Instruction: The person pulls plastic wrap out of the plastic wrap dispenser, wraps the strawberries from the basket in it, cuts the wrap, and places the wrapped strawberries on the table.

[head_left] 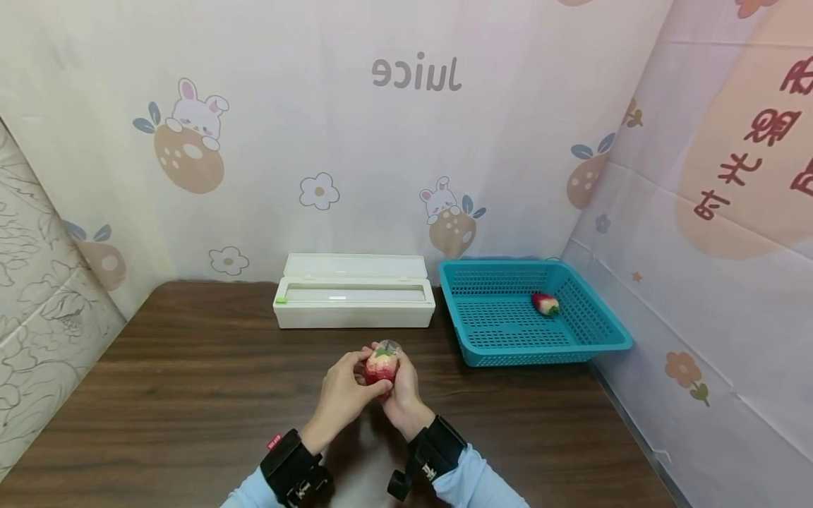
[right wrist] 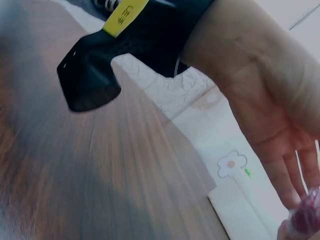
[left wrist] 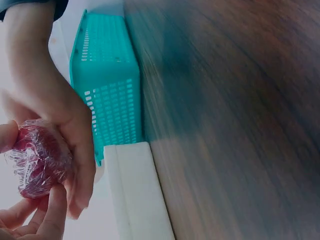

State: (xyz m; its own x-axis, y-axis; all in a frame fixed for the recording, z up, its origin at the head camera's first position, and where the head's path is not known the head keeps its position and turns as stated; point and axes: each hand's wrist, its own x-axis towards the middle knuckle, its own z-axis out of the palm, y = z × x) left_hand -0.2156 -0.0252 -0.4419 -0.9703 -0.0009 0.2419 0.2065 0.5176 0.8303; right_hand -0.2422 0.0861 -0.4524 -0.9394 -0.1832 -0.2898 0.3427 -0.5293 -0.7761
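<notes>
Two hands meet on one red, rounded strawberry wrapped in crinkled clear plastic film (head_left: 382, 367), gripping it between them. The left hand (head_left: 343, 389) pinches it with thumb and fingertips, while the right hand (head_left: 405, 396) cups it from the other side, fingers lying along it. The strawberry is near the front of one long white rectangular box (head_left: 354, 316), a little right of the box's middle. Two black wrist-mounted camera bands (head_left: 291, 467) and two light blue sleeves (head_left: 481, 483) lie farther in front of the box.

The box has its lid raised, a narrow lengthwise opening and one small green tab (head_left: 281, 300) at its left end. Just right of the box stands one teal perforated plastic basket (head_left: 546, 355), holding a second strawberry, red and pale with a green leafy end (head_left: 544, 303). One dark brown wood-grain bench (head_left: 190, 395) carries the box; behind the box hangs a pale printed cloth (head_left: 286, 120) with two rabbits.
</notes>
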